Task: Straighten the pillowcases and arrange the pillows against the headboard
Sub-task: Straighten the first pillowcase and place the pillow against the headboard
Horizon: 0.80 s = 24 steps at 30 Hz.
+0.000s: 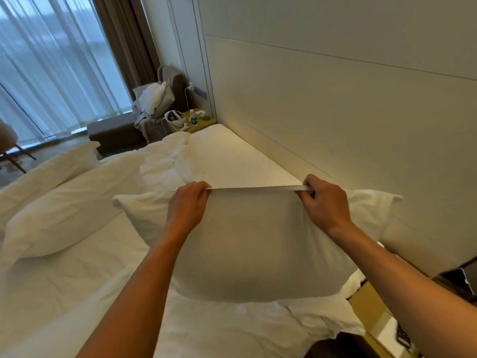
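The top hem of a pillow point(258, 241) is pinched taut by the left hand point(187, 205) and right hand point(325, 202), arms outstretched. It is held above another pillow point(366, 210) by the headboard point(335, 112).

You stand over a bed point(77, 293) in white sheets. On it lie a rumpled duvet point(160, 156) toward the far end, one pillow point(59, 215) at your left, another pillow point(371, 210) against the headboard point(335, 112) — and a held pillow point(258, 249), its lower edge resting on the bed.
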Each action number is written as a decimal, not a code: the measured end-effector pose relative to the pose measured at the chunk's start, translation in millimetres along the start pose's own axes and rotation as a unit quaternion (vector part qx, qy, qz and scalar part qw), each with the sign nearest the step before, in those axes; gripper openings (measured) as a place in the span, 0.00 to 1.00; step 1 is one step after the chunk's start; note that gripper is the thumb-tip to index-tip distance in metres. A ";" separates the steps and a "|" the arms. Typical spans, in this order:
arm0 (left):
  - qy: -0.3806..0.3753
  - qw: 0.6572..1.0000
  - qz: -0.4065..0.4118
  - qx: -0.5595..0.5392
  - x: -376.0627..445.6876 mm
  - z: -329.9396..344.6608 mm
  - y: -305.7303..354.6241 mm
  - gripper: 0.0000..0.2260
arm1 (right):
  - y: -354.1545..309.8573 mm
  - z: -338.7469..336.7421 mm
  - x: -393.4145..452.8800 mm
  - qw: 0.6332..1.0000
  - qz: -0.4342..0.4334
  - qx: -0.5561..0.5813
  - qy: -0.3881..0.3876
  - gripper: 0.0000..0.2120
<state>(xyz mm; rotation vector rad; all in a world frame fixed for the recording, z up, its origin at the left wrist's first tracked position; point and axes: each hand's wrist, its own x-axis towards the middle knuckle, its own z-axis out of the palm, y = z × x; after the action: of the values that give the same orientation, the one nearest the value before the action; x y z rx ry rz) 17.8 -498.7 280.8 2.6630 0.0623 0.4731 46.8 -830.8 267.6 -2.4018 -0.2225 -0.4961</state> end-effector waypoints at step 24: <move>-0.087 0.996 0.021 0.018 63.7 89.3 1.5 0.09 | 84.9 30.2 34.8 0.995 0.085 -0.035 -0.047 0.09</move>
<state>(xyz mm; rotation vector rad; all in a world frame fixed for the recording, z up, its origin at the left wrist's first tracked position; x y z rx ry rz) 107.8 -529.0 226.0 2.7346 -0.0386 0.2527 111.5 -875.1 211.2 -2.4882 -0.0411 -0.3180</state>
